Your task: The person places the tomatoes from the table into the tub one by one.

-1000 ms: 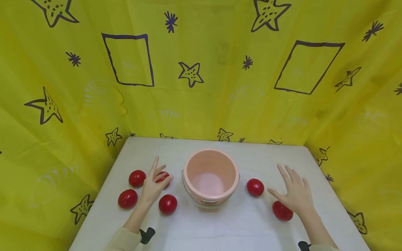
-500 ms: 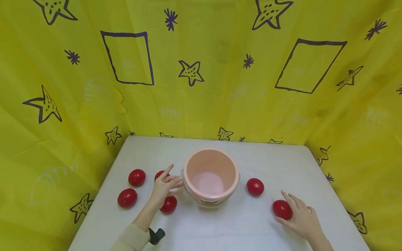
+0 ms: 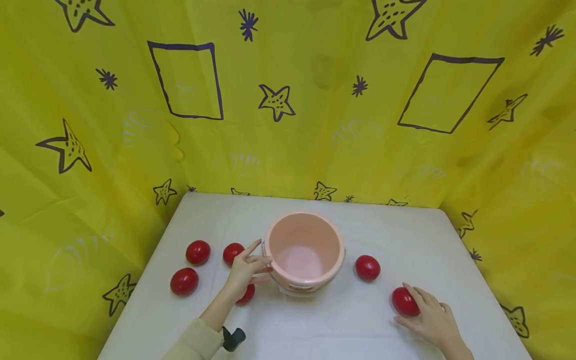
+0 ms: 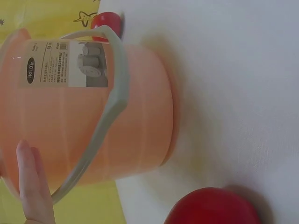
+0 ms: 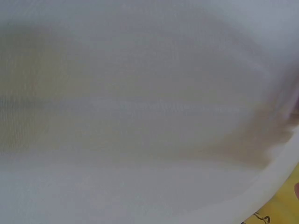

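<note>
A pink plastic bucket (image 3: 304, 227) stands upright on the white table. My left hand (image 3: 243, 275) is at the bucket's left side, its fingertips at the rim. In the left wrist view, straight fingers (image 4: 32, 182) lie along the bucket wall beside its pale handle (image 4: 105, 119). Over at the right, my right hand (image 3: 434, 320) has its bent fingers and thumb round a smooth red ball (image 3: 404, 301), which sits on the table. The right wrist view holds mostly table surface and a shadow, not the ball's grip.
Between bucket and right hand lies another red ball (image 3: 367, 268). Several more sit at the left, among them one red ball (image 3: 184, 281) near the edge and one partly behind my left hand. A yellow patterned curtain (image 3: 306, 150) surrounds the table (image 3: 315, 330).
My left hand has moved right, from above the left-hand balls to the bucket's rim. My right hand has come down and closed in round the red ball. The bucket stays put.
</note>
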Available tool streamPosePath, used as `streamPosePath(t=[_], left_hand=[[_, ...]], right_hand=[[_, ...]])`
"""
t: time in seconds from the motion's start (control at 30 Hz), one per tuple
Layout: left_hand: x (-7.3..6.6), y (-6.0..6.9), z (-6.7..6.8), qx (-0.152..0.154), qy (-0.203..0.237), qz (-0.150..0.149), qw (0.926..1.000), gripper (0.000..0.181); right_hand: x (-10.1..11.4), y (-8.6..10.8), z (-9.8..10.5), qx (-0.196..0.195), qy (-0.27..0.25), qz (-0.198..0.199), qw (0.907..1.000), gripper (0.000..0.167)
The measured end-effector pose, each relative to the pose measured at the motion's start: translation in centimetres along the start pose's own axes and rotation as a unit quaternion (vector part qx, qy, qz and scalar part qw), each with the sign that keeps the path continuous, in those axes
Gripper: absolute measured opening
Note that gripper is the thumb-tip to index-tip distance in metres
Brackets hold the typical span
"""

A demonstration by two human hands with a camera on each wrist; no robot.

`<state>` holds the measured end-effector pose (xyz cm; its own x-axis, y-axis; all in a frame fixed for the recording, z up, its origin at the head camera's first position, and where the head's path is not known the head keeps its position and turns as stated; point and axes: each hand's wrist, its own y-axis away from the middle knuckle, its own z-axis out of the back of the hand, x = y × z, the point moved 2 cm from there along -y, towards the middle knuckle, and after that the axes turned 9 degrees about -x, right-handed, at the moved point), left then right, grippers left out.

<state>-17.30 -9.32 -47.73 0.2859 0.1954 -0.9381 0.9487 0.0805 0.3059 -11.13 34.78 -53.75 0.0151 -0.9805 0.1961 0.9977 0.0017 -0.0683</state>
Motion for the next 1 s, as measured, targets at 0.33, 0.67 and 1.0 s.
streamPosePath(t=[0.33,0.67,1.0], left_hand=[[-0.6,-0.6,0.0,0.018,-0.007,-0.012,0.9997,0.067],[-1.1,-0.8,0.0,0.029,-0.012,-0.001,0.9995,0.065],[-1.3,-0.7,-0.1,0.044,-0.015,0.003,0.9989,0.07]], right_hand=[[-0.7,-0.4,-0.2,0.003,0.008,-0.005,0.9999,0.104],[-1.4,-0.9,-0.3,0.015,0.01,-0.015,0.9997,0.097],[-1.7,-1.0,-0.7,0.005,-0.008,-0.008,0.9999,0.095]])
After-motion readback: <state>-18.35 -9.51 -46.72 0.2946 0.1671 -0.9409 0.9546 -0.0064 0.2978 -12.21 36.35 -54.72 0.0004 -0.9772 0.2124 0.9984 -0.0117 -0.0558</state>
